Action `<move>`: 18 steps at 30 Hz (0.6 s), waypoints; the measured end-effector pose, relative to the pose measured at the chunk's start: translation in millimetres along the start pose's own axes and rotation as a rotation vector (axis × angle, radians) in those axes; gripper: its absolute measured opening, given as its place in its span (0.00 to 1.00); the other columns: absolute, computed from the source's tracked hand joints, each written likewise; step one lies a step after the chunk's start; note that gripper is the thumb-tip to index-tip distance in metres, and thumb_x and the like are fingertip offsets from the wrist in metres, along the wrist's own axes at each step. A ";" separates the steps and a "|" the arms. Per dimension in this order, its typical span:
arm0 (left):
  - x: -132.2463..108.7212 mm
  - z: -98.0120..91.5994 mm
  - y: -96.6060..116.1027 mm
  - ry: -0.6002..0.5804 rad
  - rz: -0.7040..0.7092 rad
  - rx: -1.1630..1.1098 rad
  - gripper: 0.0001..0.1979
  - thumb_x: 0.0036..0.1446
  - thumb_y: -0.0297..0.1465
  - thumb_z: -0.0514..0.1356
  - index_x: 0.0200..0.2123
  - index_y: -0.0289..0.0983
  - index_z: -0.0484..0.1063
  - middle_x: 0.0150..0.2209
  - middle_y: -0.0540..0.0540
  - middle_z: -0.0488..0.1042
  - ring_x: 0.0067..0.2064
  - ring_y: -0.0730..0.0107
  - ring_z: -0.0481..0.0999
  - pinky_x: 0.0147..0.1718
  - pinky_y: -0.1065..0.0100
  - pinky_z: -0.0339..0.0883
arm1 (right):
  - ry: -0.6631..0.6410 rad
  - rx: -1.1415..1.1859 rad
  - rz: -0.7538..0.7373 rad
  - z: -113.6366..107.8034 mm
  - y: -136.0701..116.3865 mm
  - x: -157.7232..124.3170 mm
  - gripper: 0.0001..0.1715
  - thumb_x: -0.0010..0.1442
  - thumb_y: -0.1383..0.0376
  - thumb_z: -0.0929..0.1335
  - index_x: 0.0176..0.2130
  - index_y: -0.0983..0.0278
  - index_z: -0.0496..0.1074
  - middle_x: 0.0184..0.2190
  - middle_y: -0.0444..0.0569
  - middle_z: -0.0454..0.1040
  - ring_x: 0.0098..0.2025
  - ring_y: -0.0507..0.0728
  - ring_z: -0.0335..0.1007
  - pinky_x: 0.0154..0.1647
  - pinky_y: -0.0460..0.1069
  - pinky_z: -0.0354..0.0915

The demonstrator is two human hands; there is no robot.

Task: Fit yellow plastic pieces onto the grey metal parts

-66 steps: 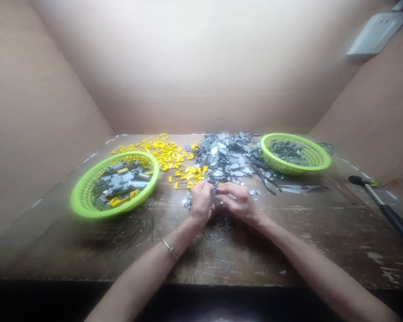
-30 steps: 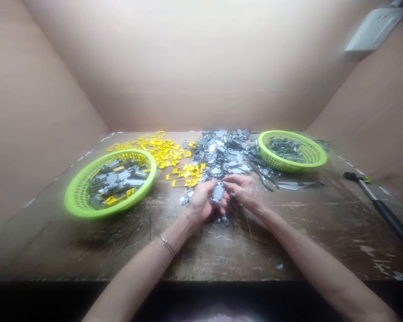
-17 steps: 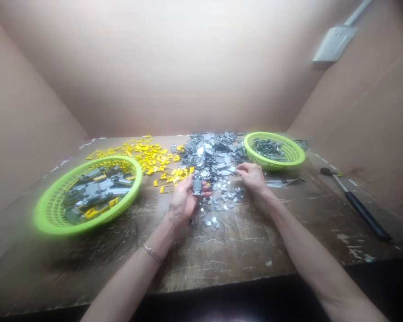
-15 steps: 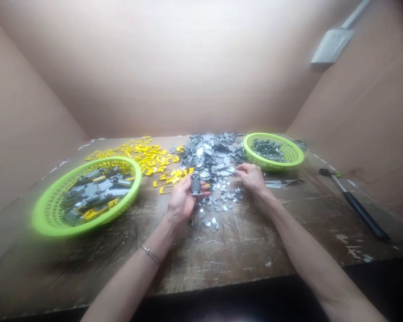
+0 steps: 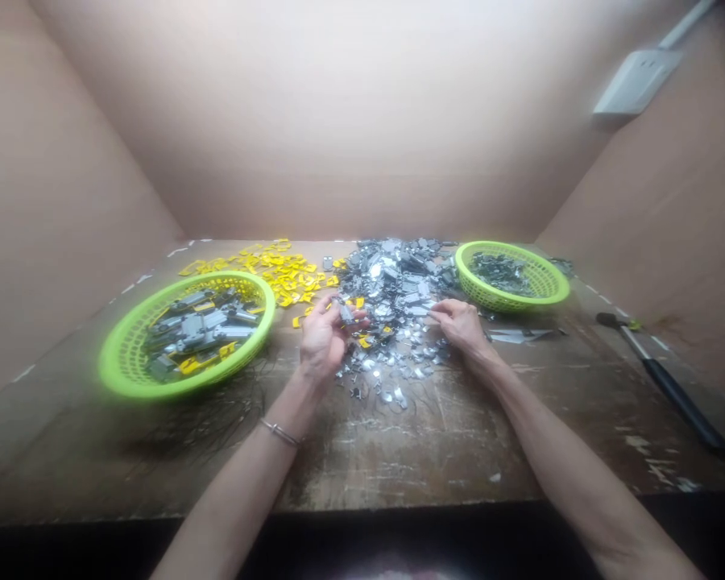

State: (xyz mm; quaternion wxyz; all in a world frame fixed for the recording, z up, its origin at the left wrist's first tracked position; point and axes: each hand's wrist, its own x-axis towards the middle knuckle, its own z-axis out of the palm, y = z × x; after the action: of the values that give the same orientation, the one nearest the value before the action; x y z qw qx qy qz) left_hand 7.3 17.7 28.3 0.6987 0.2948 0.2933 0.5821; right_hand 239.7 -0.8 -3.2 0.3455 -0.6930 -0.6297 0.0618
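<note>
The left hand (image 5: 322, 340) is pinching a small grey metal tag (image 5: 345, 313) just left of frame centre, its long axis slanting from upper left to lower right; the right hand (image 5: 460, 325) is hovering half-curled, holding nothing visible, beside the heaped metal pieces (image 5: 392, 298).

The left hand (image 5: 323, 338) holds a small metal piece (image 5: 344, 312) (grey, fingers partly over it) at the left edge of the metal pile (image 5: 392, 282); the right hand (image 5: 459, 322) rests at its right edge, near a green basket (image 5: 507, 304).
</note>
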 end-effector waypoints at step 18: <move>0.2 -2.3 -12.1 0.047 -0.065 0.094 0.06 0.44 0.27 0.55 0.29 0.32 0.64 0.25 0.46 0.70 0.24 0.74 0.69 0.18 0.74 0.60 | -0.203 -0.144 -0.494 33.8 -44.5 -24.9 0.11 0.54 0.66 0.59 0.31 0.63 0.69 0.27 0.48 0.65 0.30 0.51 0.58 0.31 0.45 0.54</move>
State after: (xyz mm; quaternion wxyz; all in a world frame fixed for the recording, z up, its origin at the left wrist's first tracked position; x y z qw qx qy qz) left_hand 13.4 16.3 17.7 0.6955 0.3038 0.3463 0.5514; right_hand 180.1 -11.4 -12.6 0.2349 -0.5315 -0.8138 -0.0003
